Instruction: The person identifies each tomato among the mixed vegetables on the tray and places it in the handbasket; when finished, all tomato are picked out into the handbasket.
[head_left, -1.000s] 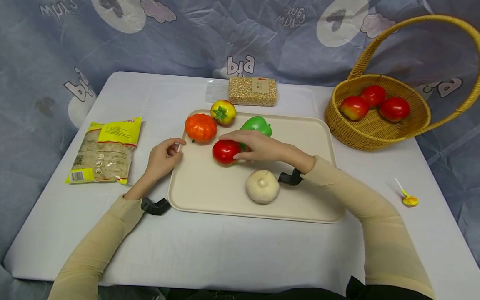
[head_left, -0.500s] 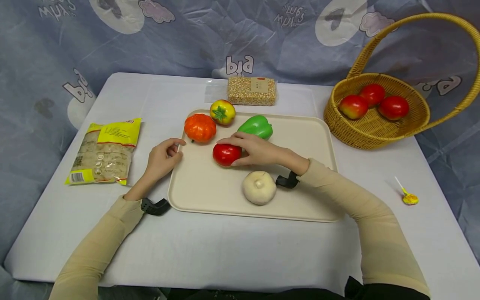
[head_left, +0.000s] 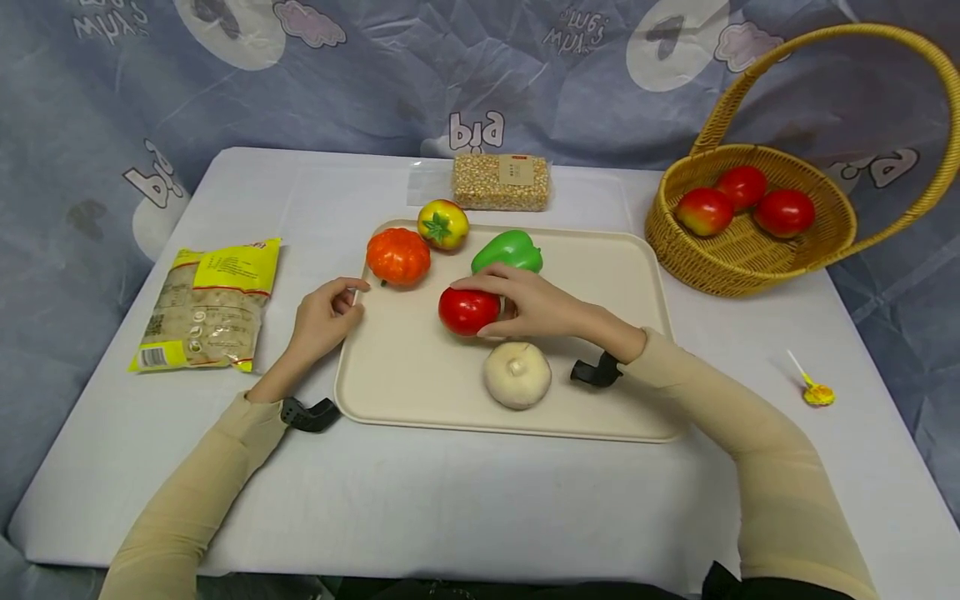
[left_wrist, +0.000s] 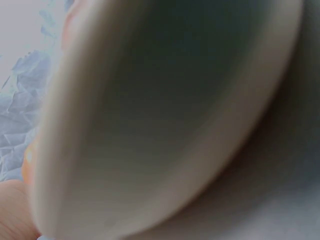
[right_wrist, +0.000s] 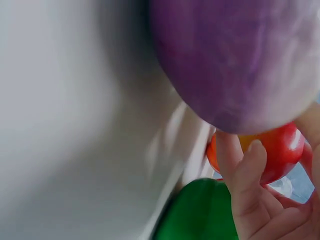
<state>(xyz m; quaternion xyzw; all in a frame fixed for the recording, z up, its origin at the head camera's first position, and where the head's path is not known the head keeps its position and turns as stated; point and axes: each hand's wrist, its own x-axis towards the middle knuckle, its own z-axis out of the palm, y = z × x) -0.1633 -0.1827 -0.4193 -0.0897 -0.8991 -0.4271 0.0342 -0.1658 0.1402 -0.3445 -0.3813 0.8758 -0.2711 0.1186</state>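
My right hand (head_left: pixel 543 307) grips a red tomato-like fruit (head_left: pixel 468 312) over the middle of the beige tray (head_left: pixel 600 417), fingers behind it and thumb in front. In the right wrist view, the fingers (right_wrist: pixel 250 175) curl by the red fruit (right_wrist: pixel 285 155), partly behind a purple-and-white round vegetable (right_wrist: pixel 235 60). From above that vegetable (head_left: pixel 517 375) looks cream white, just in front of the hand. A green pepper (head_left: pixel 508 252) lies behind the hand. My left hand (head_left: pixel 322 321) holds the tray's left rim with bent fingers; the blurred left wrist view hides its grip.
An orange pumpkin (head_left: pixel 398 257) and a yellow-red fruit (head_left: pixel 443 224) sit at the tray's back left. A wicker basket (head_left: pixel 720 267) with three red fruits stands back right. Around the tray lie a yellow bag (head_left: pixel 206 304), a grain pack (head_left: pixel 501 182) and a lollipop (head_left: pixel 817 394).
The right hand has closed round the red fruit, which has shifted slightly right with it. The cream vegetable moved a little left earlier. The left hand has stayed at the rim.
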